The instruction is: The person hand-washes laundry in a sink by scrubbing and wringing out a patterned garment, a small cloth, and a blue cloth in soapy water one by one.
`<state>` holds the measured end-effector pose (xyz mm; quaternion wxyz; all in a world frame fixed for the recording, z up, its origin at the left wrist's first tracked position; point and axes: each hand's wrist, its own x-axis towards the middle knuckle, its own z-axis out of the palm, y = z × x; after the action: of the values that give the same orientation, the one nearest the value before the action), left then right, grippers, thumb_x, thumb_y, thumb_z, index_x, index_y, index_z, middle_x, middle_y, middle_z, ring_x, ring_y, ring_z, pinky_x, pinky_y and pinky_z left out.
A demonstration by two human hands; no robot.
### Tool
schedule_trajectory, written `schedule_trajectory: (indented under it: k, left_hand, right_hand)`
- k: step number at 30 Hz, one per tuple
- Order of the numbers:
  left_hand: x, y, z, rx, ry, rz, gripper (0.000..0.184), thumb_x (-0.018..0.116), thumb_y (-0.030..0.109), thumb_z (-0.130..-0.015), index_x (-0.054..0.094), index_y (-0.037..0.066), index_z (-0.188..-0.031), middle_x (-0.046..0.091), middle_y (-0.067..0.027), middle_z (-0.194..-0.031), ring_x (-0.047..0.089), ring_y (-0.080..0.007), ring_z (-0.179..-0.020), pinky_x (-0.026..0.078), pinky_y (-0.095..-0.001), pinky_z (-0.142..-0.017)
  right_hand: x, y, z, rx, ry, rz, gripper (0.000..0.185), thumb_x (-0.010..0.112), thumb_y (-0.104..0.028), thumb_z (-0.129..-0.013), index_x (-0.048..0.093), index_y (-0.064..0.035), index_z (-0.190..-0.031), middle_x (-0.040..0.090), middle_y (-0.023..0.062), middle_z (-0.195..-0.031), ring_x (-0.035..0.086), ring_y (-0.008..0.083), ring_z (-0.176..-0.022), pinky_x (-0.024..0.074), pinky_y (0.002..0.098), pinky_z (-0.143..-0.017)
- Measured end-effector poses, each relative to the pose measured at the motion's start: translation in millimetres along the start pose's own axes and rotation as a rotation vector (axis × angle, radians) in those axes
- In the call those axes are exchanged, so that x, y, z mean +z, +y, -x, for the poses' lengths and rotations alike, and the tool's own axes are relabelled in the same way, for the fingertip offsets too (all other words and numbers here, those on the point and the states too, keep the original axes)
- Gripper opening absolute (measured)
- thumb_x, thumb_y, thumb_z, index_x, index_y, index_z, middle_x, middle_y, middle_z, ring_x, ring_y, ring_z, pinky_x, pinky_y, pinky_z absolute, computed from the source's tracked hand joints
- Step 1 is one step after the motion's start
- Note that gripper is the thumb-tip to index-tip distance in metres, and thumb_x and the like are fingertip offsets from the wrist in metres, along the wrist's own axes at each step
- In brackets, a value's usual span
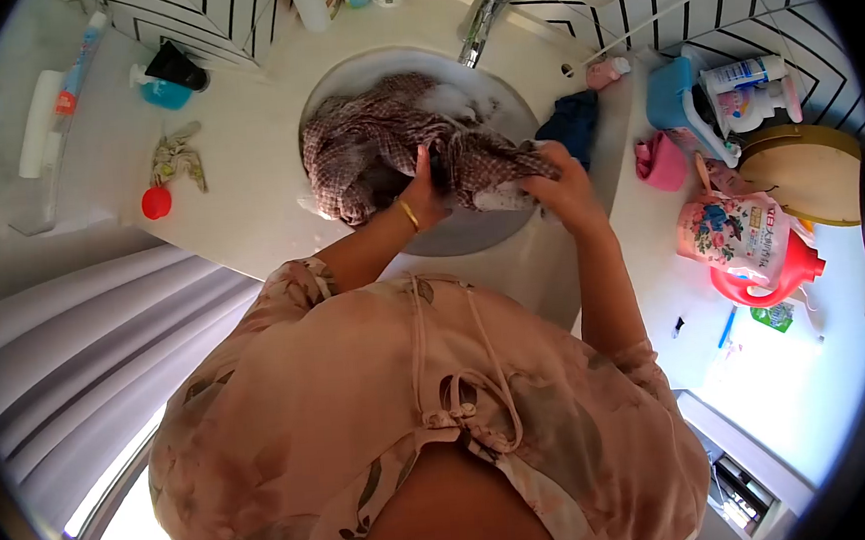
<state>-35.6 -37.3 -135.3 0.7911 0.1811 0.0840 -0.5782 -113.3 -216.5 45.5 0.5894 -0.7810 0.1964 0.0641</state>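
Observation:
A wet brown checked cloth (367, 124), perhaps a garment, lies bunched in the round sink (485, 231). White suds (486, 106) float beside it and cling to its lower right part. My left hand (426, 198), with a gold bangle at the wrist, is closed on the middle of the cloth, thumb up and the other fingers mostly hidden. At the sink's right rim, my right hand (570, 192) grips one end of the same cloth. Between both hands a stretch of it is bunched up. Above the basin's far edge stands a chrome faucet (481, 26).
Dark blue cloth (570, 125) lies right of the sink. Farther right are a blue basket (676, 97) of bottles, a pink detergent pouch (736, 229) and a red jug (798, 264). On the left sit a blue bottle (167, 93) and a red round item (156, 202).

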Motion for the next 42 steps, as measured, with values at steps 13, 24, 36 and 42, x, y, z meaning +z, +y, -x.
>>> schedule_trajectory:
  k: [13, 24, 36, 42]
  left_hand:
    - [55, 47, 5, 0.005, 0.108, 0.202, 0.027, 0.051, 0.029, -0.079, 0.059, 0.005, -0.088, 0.061, -0.0082, -0.086, 0.059, -0.0234, -0.078, 0.048, -0.0406, -0.074]
    - [38, 74, 53, 0.045, -0.128, -0.151, 0.064, 0.057, 0.053, -0.077, 0.048, 0.005, -0.118, 0.053, -0.0130, -0.116, 0.053, -0.0264, -0.105, 0.043, -0.0431, -0.090]
    - [30, 63, 71, 0.175, 0.232, -0.317, 0.092, 0.043, 0.074, -0.070, 0.035, 0.005, -0.131, 0.033, -0.0144, -0.136, 0.030, -0.0298, -0.125, 0.024, -0.0441, -0.104]
    - [49, 59, 65, 0.288, 0.140, 0.188, 0.098, 0.040, 0.081, -0.064, 0.035, 0.010, -0.132, 0.038, -0.0142, -0.132, 0.037, -0.0344, -0.119, 0.029, -0.0477, -0.100]
  right_hand:
    - [81, 41, -42, -0.102, 0.486, 0.075, 0.033, 0.072, -0.022, -0.067, 0.055, 0.0016, -0.082, 0.056, 0.0199, -0.093, 0.055, 0.0305, -0.086, 0.0446, 0.0361, -0.068]
    - [30, 54, -62, -0.301, 0.064, 0.664, 0.069, 0.073, -0.024, -0.060, 0.047, -0.0055, -0.121, 0.044, 0.0212, -0.123, 0.043, 0.0355, -0.113, 0.0344, 0.0371, -0.095]
    - [3, 56, -32, -0.350, 0.056, -0.131, 0.018, 0.054, -0.011, -0.076, 0.057, 0.0026, -0.087, 0.060, 0.0081, -0.091, 0.057, 0.0169, -0.082, 0.0431, 0.0281, -0.073]
    - [-17, -5, 6, -0.346, 0.323, -0.990, 0.014, 0.045, -0.009, -0.078, 0.052, 0.0027, -0.074, 0.053, 0.0096, -0.073, 0.052, 0.0182, -0.067, 0.0436, 0.0280, -0.064]
